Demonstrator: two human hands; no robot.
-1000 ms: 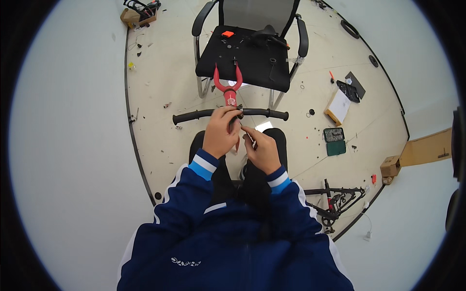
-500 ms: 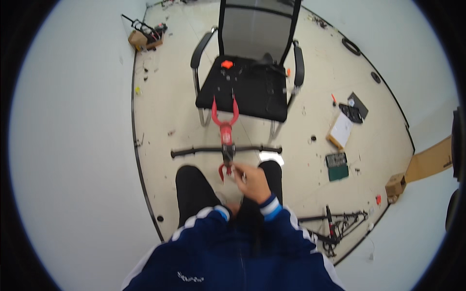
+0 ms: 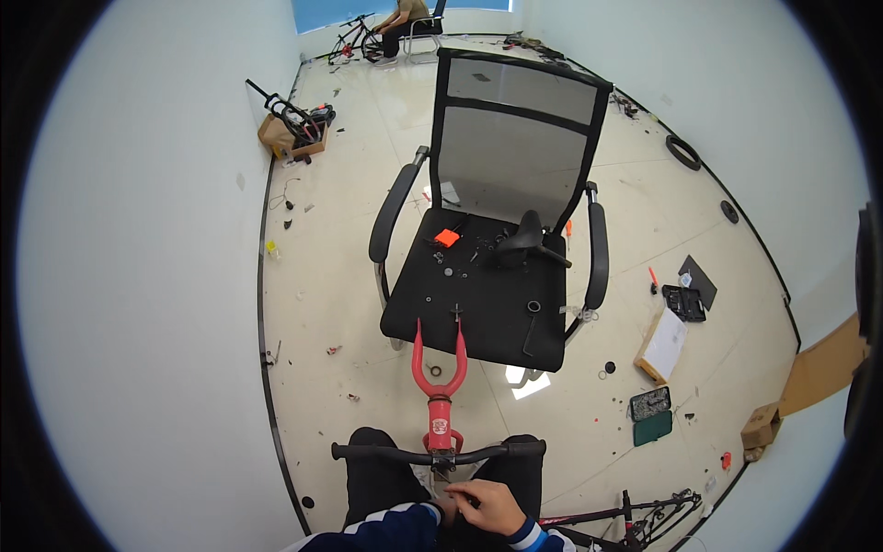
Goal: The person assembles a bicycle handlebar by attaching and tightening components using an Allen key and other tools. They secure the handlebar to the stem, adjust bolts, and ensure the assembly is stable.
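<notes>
- Left hand [image 3: 448,511] has dropped from the stem [image 3: 443,459] toward the lap, and the view has tipped up to take in the room's far end.
- Pale walls [image 3: 138,276] stand at nine and three o'clock; between them the glossy floor [image 3: 340,304], scattered with parts, looks slick. At twelve, well away, a co-worker [image 3: 407,17] sits beside a bicycle [image 3: 348,44].
- Black mesh-backed chair [image 3: 492,322] at twelve carries loose parts on its seat, which probably grips better than the floor.
- Red fork [image 3: 440,416] points its prongs to twelve, tips at the seat's front edge; the black handlebar [image 3: 478,454] crosses from nine to three over the knees. I'd judge it stiff, moderately heavy, its paint smooth and slippery; best held by the thick red tube or the bar's ends.
- Right hand [image 3: 492,507] is just at six from the stem, thumb and fingers drawn close; whether they pinch anything I cannot tell. It partly hides the left, whose hold is unclear too.
- On the seat: saddle [image 3: 524,239] toward one, orange piece [image 3: 447,238] at eleven, thin hex key [image 3: 529,336] at four.
</notes>
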